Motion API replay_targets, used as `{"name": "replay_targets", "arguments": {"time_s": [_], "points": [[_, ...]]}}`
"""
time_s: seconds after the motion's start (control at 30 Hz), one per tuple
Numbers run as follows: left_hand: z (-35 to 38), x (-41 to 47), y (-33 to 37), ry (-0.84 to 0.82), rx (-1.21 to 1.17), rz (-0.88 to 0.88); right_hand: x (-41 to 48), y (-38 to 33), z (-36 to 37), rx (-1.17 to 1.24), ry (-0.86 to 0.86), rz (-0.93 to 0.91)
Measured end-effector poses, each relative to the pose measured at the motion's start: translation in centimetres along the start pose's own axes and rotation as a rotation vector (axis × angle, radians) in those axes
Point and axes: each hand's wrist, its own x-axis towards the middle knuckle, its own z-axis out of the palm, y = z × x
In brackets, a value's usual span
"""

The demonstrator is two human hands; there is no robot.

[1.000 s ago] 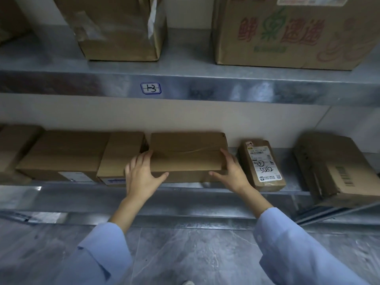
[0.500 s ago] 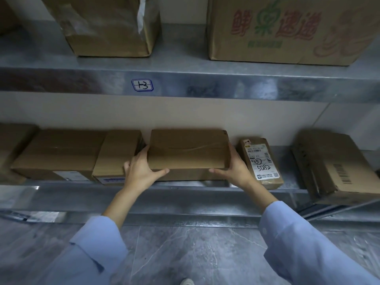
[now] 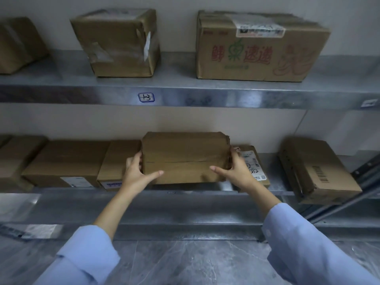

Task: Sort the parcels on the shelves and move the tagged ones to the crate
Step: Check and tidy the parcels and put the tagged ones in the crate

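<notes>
A plain brown cardboard parcel (image 3: 185, 155) is tilted up at the front edge of the lower metal shelf (image 3: 185, 193), its broad taped face toward me. My left hand (image 3: 136, 173) grips its left side and my right hand (image 3: 234, 171) grips its right side, thumbs across the front. Just right of it lies a small parcel with a white label and handwritten digits (image 3: 255, 167), partly hidden by my right hand. No crate is in view.
Several more brown parcels sit on the lower shelf: a narrow one (image 3: 115, 163) and a flat one (image 3: 65, 161) to the left, a barcoded box (image 3: 316, 169) to the right. The upper shelf (image 3: 205, 95) carries a taped box (image 3: 119, 42) and a printed carton (image 3: 259, 46). Grey tiled floor lies below.
Both hands closed on the middle parcel's sides and tipped it up off the shelf toward me. The camera tilted upward, showing more of the upper shelf.
</notes>
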Motion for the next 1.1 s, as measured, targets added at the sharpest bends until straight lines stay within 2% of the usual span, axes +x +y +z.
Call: {"name": "replay_targets", "arguments": {"time_s": [0.2, 0.43, 0.6, 0.77, 1.1], "points": [[-0.6, -0.7, 1.0, -0.016, -0.115, -0.008, -1.2, -1.0, -1.1, 0.169, 0.018, -0.005], [-1.6, -1.4, 1.5, 0.027, -0.178, 0.001, -1.4, -1.3, -1.9, 0.162, -0.024, 0.085], [-2.4, -2.2, 2.0, -0.013, -0.175, 0.052, -1.6, -1.7, -2.0, 0.160, -0.030, 0.112], [-2.3, -2.5, 2.0, -0.032, -0.204, 0.044, -1.9, -1.9, -1.8, 0.187, -0.041, -0.010], [-2.2, -2.3, 1.2, -0.036, -0.268, 0.049, -1.5, -1.3, -1.7, 0.227, -0.017, 0.021]]}}
